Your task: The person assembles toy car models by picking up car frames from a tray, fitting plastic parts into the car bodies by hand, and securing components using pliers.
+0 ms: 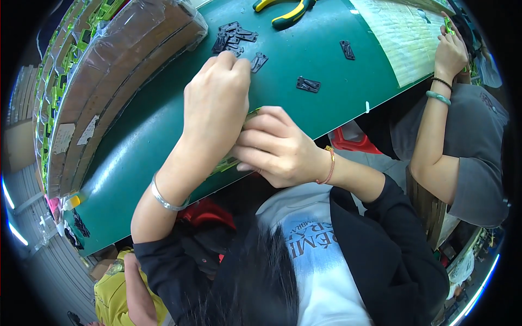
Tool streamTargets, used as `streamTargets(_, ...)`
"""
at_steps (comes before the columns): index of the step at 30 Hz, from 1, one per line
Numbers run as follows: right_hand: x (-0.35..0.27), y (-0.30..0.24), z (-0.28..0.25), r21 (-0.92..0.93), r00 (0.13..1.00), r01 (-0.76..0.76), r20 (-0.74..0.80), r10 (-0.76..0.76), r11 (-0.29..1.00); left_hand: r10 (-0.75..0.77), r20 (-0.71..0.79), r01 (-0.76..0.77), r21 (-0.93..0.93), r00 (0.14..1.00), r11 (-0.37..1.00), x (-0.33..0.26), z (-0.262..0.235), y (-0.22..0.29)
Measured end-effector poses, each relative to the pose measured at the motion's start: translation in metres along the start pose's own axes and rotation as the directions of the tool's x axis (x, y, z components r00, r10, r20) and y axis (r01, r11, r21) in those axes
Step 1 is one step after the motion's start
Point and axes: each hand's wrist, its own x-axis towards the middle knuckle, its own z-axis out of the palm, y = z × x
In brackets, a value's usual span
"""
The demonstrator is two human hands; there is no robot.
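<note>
Bright green is colouring a slim green piece (224,164) that is lying mostly hidden between the left hand (217,100) and the right hand (274,142), at the near edge of the desk (326,108). The right hand is gripping it with fingers curling around its side, probably so that the piece is sitting steady close to the body. The left hand is bending over it, knuckles up and fingers folding out of sight; whether it is pinching anything, one cannot tell.

Small black parts (247,36) are lying just beyond the left hand, several overlapping in a heap and one resting apart beside the knuckles, presumably for easy picking. Two more are lying farther right, well apart. The yellow-and-black pliers (291,16) are resting at the far side, likely leaving the working spot free. A film-wrapped cardboard container (125,60) is standing along the left, seemingly storing rows of green items (61,84).

As for looks, the green piece is showing only narrow strips, one under the left wrist and one above the right knuckles; the hands are covering its middle, so its full shape is escaping view.
</note>
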Motion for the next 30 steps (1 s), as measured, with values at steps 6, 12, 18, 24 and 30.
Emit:
streamTargets(6, 0.000, -0.005, -0.002, -0.003, 0.986, -0.141, -0.094, 0.140, 0.990, -0.109, -0.079, 0.096, -0.149, 0.991, 0.984, 0.002, -0.007, 0.003)
streamTargets(12, 0.006, -0.003, -0.001, 0.018, 0.977, -0.167, -0.131, 0.168, 0.986, 0.089, -0.002, -0.089, 0.044, 0.996, 0.995, 0.021, 0.014, -0.005)
streamTargets(18, 0.016, -0.002, -0.006, 0.029, 0.932, -0.316, -0.176, 0.316, 0.948, 0.005, -0.248, -0.055, -0.198, 0.969, 0.979, -0.013, -0.036, -0.002)
streamTargets(24, 0.011, 0.008, 0.009, 0.025, 0.948, -0.307, -0.074, 0.308, 0.951, -0.235, -0.181, 0.189, -0.240, 0.955, 0.952, -0.088, -0.063, 0.023)
streamTargets(30, 0.031, -0.001, 0.013, -0.089, 0.952, -0.300, 0.031, 0.304, 0.950, -0.319, -0.166, 0.296, -0.147, 0.933, 0.944, -0.107, -0.054, 0.018)
